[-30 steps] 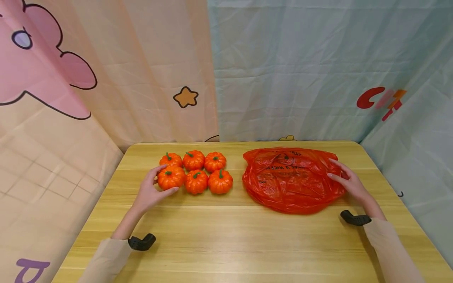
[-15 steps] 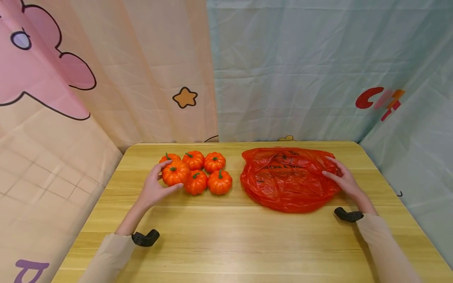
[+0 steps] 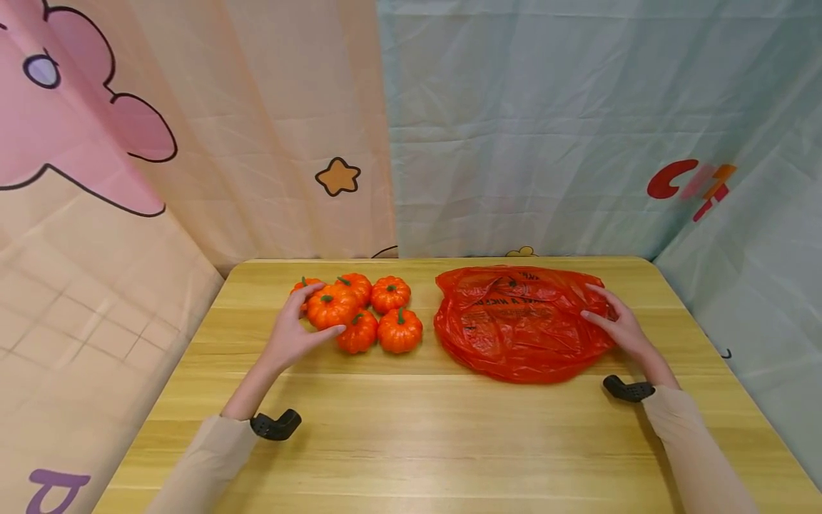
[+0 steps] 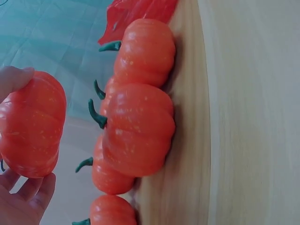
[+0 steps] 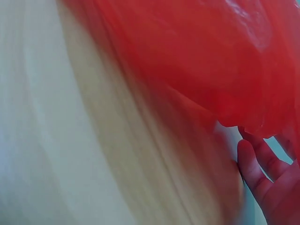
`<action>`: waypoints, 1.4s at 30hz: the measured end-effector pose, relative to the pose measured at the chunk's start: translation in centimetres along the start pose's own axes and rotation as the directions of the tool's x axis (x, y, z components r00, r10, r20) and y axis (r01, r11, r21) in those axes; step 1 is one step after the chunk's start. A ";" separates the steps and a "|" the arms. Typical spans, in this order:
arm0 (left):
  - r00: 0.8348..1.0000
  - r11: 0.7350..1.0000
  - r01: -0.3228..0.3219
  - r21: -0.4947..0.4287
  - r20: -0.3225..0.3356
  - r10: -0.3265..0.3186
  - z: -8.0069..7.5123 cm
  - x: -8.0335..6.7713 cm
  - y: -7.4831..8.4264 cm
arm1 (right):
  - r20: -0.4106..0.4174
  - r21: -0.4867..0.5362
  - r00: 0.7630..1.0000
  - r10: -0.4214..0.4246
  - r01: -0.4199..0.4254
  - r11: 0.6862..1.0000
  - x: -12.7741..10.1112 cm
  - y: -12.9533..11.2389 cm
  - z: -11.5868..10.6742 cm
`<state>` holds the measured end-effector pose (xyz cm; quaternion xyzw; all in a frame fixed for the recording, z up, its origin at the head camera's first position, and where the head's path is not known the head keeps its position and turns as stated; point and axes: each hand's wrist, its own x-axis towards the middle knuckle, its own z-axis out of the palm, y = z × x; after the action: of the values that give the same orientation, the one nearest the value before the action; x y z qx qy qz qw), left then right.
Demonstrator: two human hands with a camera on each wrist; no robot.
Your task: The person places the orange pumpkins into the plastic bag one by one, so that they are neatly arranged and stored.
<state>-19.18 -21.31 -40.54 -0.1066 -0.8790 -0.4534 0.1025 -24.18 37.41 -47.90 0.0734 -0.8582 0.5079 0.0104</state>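
My left hand [image 3: 294, 337] grips a small orange pumpkin [image 3: 331, 307] between thumb and fingers. In the left wrist view the held pumpkin [image 4: 35, 124] hangs clear of the others, its ribbed side toward the camera. Beside it several like pumpkins [image 3: 399, 330] with green stems sit close together on the table. A thin red plastic bag [image 3: 520, 335] with dark lettering lies spread out to their right. At its right edge is my right hand [image 3: 626, 330], thumb and fingers spread and touching the film. In the right wrist view, part of the bag covers some of the right fingers [image 5: 249, 159].
The wooden table [image 3: 417, 435] ends at fabric curtains [image 3: 546, 128] at the back and sides. Black angled mounts sit on both wrists, the left mount [image 3: 276, 425] and the right mount [image 3: 628, 390], below each hand.
The left hand has raised the pumpkin and carried it rightward, now overlapping its neighbours in the head view. The right hand has shifted slightly left, and the bag's right edge has moved with it.
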 end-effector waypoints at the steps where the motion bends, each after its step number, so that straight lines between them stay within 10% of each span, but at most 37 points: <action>1: 1.000 1.000 0.004 -0.003 0.004 -0.004 0.1 0.1 0.2 | 0.001 -0.002 1.000 -0.001 0.001 1.000 0.0 0.0 0.0; 20: 0.995 0.994 0.040 -0.098 0.096 -0.030 2.5 1.2 3.6 | 0.023 -0.012 0.999 -0.025 0.026 1.000 0.4 0.7 -0.3; 42: 0.978 0.989 -0.029 -0.142 0.203 0.057 9.8 4.9 8.9 | 0.018 0.004 1.000 -0.011 0.011 1.000 0.0 -0.8 -0.3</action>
<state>-22.17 -7.77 -37.87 -0.1789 -0.8488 -0.4974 0.0130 -24.14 37.29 -47.06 0.0827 -0.8570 0.5087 0.0052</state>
